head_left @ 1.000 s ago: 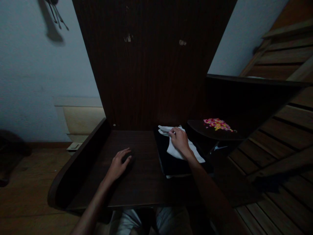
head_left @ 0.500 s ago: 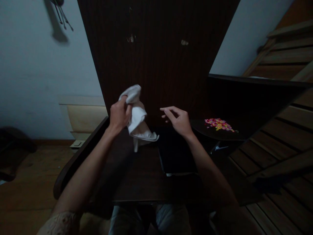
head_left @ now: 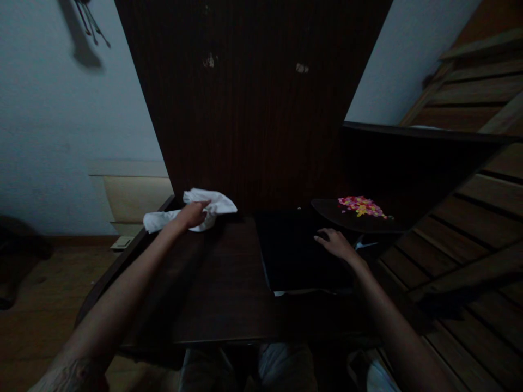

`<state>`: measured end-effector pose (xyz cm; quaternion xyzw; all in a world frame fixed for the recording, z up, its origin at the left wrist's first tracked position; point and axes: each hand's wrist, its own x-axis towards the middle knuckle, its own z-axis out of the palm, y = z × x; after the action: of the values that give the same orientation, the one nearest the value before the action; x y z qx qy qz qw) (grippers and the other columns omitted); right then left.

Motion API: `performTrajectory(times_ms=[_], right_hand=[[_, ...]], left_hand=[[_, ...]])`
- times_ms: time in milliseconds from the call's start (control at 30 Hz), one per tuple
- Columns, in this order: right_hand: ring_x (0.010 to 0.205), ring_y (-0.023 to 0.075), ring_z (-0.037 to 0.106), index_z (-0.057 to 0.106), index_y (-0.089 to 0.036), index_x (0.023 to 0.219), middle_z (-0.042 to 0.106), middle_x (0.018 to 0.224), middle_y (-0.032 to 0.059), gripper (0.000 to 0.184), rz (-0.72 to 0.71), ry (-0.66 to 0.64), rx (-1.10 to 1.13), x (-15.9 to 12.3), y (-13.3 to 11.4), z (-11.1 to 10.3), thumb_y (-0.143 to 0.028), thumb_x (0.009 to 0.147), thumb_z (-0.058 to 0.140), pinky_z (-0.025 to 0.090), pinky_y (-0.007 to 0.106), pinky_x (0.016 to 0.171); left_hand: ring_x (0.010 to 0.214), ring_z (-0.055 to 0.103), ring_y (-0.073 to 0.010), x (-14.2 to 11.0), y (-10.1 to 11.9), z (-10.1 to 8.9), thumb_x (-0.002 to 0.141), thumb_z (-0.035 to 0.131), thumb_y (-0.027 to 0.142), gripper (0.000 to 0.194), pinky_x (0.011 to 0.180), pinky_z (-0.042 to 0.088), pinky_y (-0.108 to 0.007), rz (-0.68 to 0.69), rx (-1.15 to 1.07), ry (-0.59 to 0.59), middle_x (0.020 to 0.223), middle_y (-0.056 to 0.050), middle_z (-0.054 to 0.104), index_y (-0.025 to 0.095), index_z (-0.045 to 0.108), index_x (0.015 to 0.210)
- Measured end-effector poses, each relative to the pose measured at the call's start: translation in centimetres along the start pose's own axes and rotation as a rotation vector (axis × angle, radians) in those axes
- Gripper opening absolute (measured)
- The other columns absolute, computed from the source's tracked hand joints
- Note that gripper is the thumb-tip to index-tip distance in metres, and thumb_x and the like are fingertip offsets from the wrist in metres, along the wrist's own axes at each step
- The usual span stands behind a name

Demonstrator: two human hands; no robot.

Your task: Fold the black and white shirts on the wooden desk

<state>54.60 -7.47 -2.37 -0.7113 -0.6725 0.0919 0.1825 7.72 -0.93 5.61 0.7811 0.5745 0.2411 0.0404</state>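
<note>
The white cloth (head_left: 220, 203), long axis crosswise, is overlain at the far left corner of the table (head_left: 229, 294) by the left hand (head_left: 196, 214), whose grip cannot be told, while the right hand (head_left: 334, 243), fingers parted, is poised well apart over the flat black stack (head_left: 292, 256).

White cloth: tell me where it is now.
In the head view, the white cloth is left of centre, under the left hand, at the back left of the desk.

One head-worn view, facing forward and down, hands (head_left: 195, 214) and desk (head_left: 229, 288) near, dark panel (head_left: 257, 130) straight ahead
</note>
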Motion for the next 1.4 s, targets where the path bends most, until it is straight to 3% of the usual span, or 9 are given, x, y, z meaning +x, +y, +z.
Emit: performTrajectory(times_ms=[67, 233, 433, 533, 633, 800, 967, 1167, 1400], right_hand=[[0.121, 0.0268, 0.057, 0.061, -0.012, 0.124, 0.061, 0.129, 0.0168, 0.046, 0.083, -0.008, 0.034, 0.1, 0.8, 1.2, -0.039, 0.088, 0.056, 0.040, 0.037, 0.104], [0.124, 0.0268, 0.056, 0.047, -0.011, 0.139, 0.056, 0.137, 0.0178, 0.064, 0.226, -0.086, 0.162, 0.1, 1.1, 3.8, -0.050, 0.089, 0.053, 0.043, 0.038, 0.103], [0.125, 0.0295, 0.054, 0.048, -0.005, 0.138, 0.056, 0.134, 0.0234, 0.064, 0.205, -0.004, 0.012, -1.6, -0.4, 5.0, -0.050, 0.093, 0.043, 0.042, 0.039, 0.103], [0.112, 0.0332, 0.062, 0.052, -0.002, 0.132, 0.061, 0.121, 0.0288, 0.062, 0.212, -0.015, -0.116, -3.8, -1.9, 5.2, -0.050, 0.095, 0.039, 0.047, 0.043, 0.093], [0.098, 0.0347, 0.068, 0.059, -0.006, 0.122, 0.067, 0.107, 0.0270, 0.054, 0.137, -0.061, -0.159, -7.2, -3.5, 5.7, -0.050, 0.095, 0.041, 0.050, 0.045, 0.083], [0.111, 0.0313, 0.063, 0.061, -0.011, 0.125, 0.066, 0.119, 0.0222, 0.056, -0.082, -0.101, -0.058, -12.5, -6.1, 7.6, -0.053, 0.089, 0.052, 0.048, 0.041, 0.095], [0.125, 0.0319, 0.053, 0.050, -0.015, 0.140, 0.060, 0.132, 0.0166, 0.066, -0.277, -0.097, -0.034, -12.3, -7.9, 9.5, -0.043, 0.082, 0.066, 0.044, 0.046, 0.103], [0.109, 0.0282, 0.061, 0.053, -0.012, 0.136, 0.068, 0.111, 0.0172, 0.046, -0.336, 0.104, -0.138, -8.1, -9.3, 11.6, -0.023, 0.092, 0.050, 0.049, 0.042, 0.097], [0.107, 0.0276, 0.061, 0.057, -0.011, 0.132, 0.069, 0.110, 0.0164, 0.045, -0.276, 0.003, -0.164, -5.5, -11.8, 11.2, -0.025, 0.090, 0.054, 0.051, 0.037, 0.092]], left_hand=[[0.105, 0.067, -0.0276, -1.9, 0.8, 4.0, 0.079, 0.057, 0.022, 0.038, 0.093, 0.049, -0.035, -0.008, -0.041, -0.121, 0.110, -0.013, 0.073, 0.012, 0.068, 0.113], [0.109, 0.066, -0.0261, -6.7, 6.4, 12.4, 0.082, 0.059, 0.041, 0.044, 0.097, 0.049, -0.039, -0.150, -0.641, -0.226, 0.117, -0.012, 0.070, 0.017, 0.063, 0.119], [0.121, 0.058, -0.0260, -9.2, 12.1, 17.7, 0.079, 0.067, 0.052, 0.075, 0.104, 0.043, -0.039, -0.381, -0.989, -0.311, 0.133, -0.018, 0.059, 0.015, 0.041, 0.140], [0.120, 0.058, -0.0255, -8.3, 12.3, 17.3, 0.078, 0.068, 0.047, 0.078, 0.103, 0.045, -0.036, -0.345, -1.013, -0.313, 0.135, -0.015, 0.058, 0.016, 0.039, 0.143], [0.111, 0.063, -0.0257, -5.5, 10.4, 15.7, 0.069, 0.072, 0.028, 0.074, 0.098, 0.049, -0.036, -0.249, -0.793, -0.338, 0.124, -0.009, 0.067, 0.017, 0.049, 0.138], [0.112, 0.064, -0.0258, 1.1, 7.2, 13.6, 0.065, 0.062, 0.012, 0.062, 0.100, 0.048, -0.036, 0.114, -0.424, -0.377, 0.121, -0.004, 0.069, 0.020, 0.062, 0.126], [0.123, 0.055, -0.0266, 5.3, 7.5, 14.5, 0.067, 0.053, 0.001, 0.062, 0.108, 0.040, -0.037, 0.259, -0.176, -0.267, 0.131, -0.013, 0.061, 0.011, 0.060, 0.128], [0.124, 0.050, -0.0275, 4.3, 7.9, 15.8, 0.082, 0.045, 0.005, 0.045, 0.108, 0.038, -0.044, 0.235, -0.076, -0.015, 0.134, -0.015, 0.056, 0.013, 0.061, 0.124], [0.124, 0.049, -0.0253, -1.3, 6.4, 13.4, 0.092, 0.044, 0.023, 0.031, 0.108, 0.040, -0.045, 0.193, -0.170, 0.162, 0.130, -0.012, 0.058, 0.016, 0.064, 0.115]])
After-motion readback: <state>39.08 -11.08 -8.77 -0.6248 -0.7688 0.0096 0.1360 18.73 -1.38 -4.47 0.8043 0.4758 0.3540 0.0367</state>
